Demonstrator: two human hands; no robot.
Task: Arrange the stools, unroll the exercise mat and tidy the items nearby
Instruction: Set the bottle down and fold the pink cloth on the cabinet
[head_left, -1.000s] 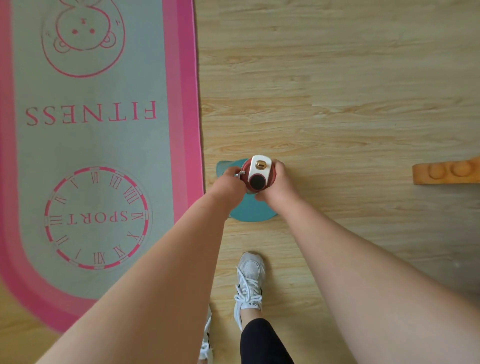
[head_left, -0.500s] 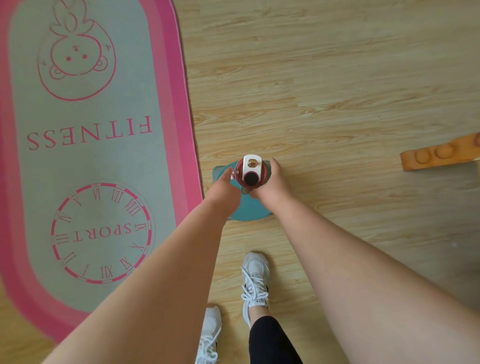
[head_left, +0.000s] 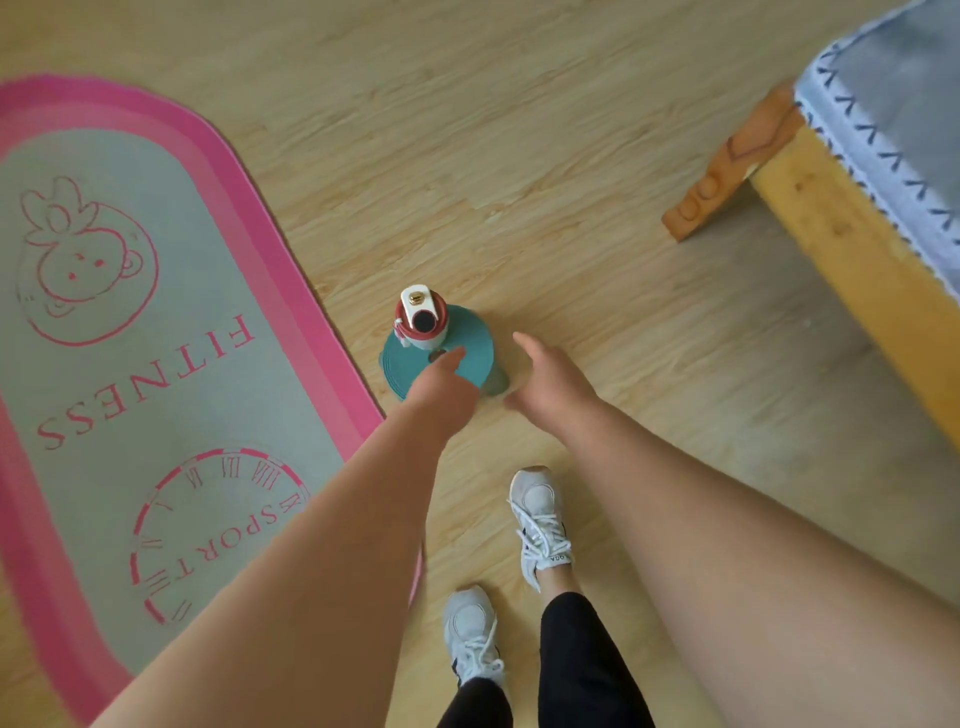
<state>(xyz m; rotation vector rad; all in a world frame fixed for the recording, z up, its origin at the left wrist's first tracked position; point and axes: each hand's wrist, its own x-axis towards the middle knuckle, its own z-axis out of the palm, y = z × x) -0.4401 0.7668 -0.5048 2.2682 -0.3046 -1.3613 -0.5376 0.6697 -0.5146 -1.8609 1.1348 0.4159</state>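
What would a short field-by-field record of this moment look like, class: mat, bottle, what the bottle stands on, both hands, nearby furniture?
mat: pink-bordered exercise mat, unrolled flat on the wooden floor
bottle: red and white bottle, upright, beside the mat
under the bottle: round teal pad
left hand: open, above the pad, off the bottle
right hand: open, empty, beside the pad
furniture: wooden frame with a grey-blue cover, at right

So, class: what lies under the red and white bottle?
The bottle stands on a round teal mat lying on the wooden floor. The left hand covers the mat's near edge.
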